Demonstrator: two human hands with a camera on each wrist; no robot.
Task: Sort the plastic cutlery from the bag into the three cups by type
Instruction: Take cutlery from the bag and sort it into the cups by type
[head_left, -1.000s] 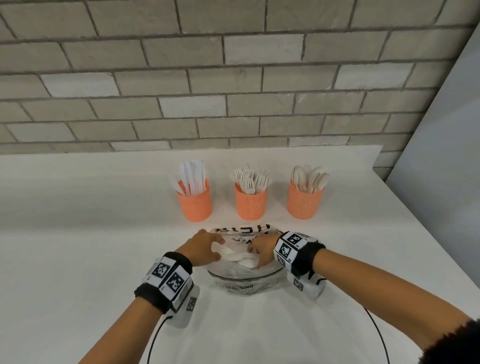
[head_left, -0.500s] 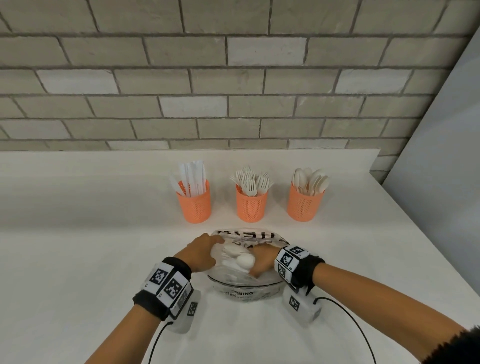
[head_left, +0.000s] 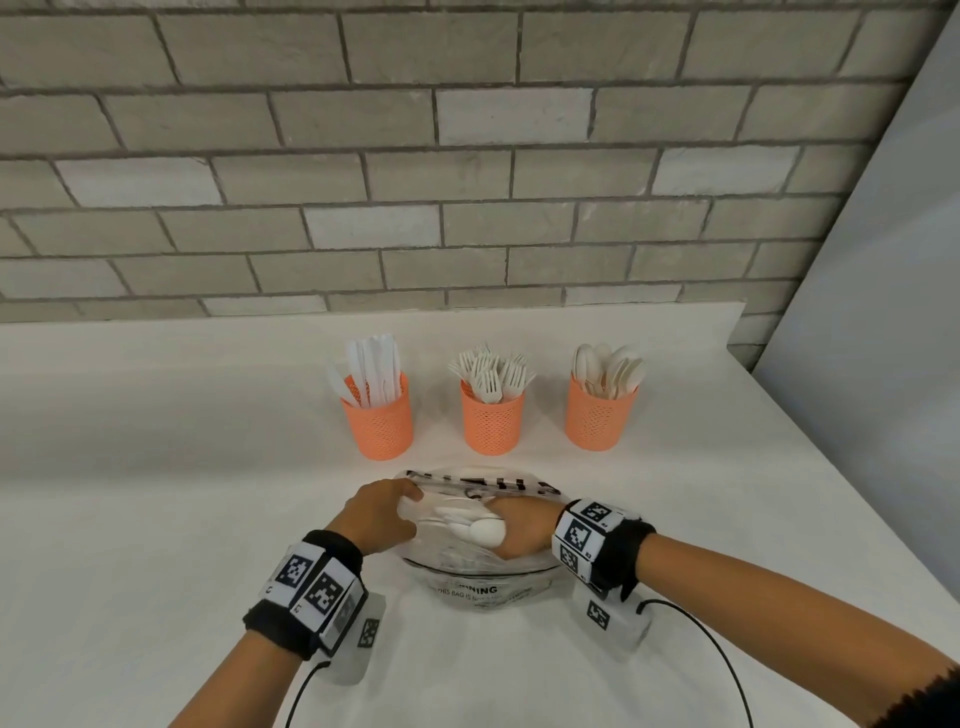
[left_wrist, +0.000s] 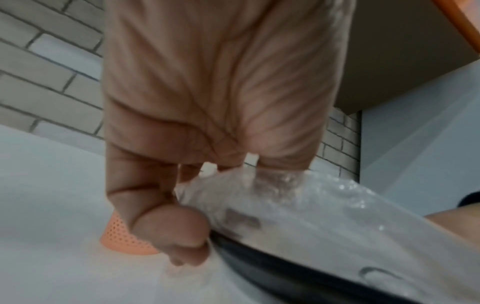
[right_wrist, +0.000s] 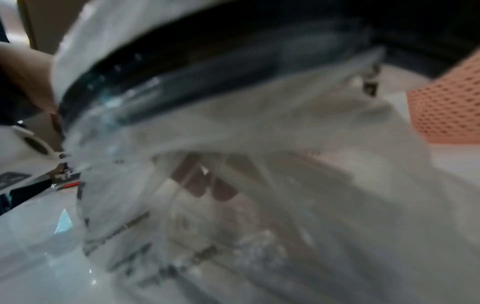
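A clear plastic bag (head_left: 478, 577) with black print lies on the white table, white cutlery inside it. My left hand (head_left: 402, 501) pinches the bag's left rim; the left wrist view shows the thumb and fingers (left_wrist: 182, 236) curled on the plastic (left_wrist: 298, 209). My right hand (head_left: 514, 527) is inside the bag's mouth, gripping a white spoon (head_left: 485, 531) whose bowl shows beside the hand. Blurred fingers (right_wrist: 205, 183) around white handles show through the plastic in the right wrist view. Behind stand three orange cups: knives (head_left: 377, 421), forks (head_left: 491, 423), spoons (head_left: 600, 415).
A grey brick wall runs behind the table (head_left: 156, 467). A pale panel (head_left: 883, 312) stands at the right, where the table's edge slants toward me. Cables (head_left: 717, 654) trail from both wrist cameras over the near table.
My right hand has turned and drawn back slightly inside the bag, now with a spoon bowl showing beside it. The left hand stays on the bag's rim.
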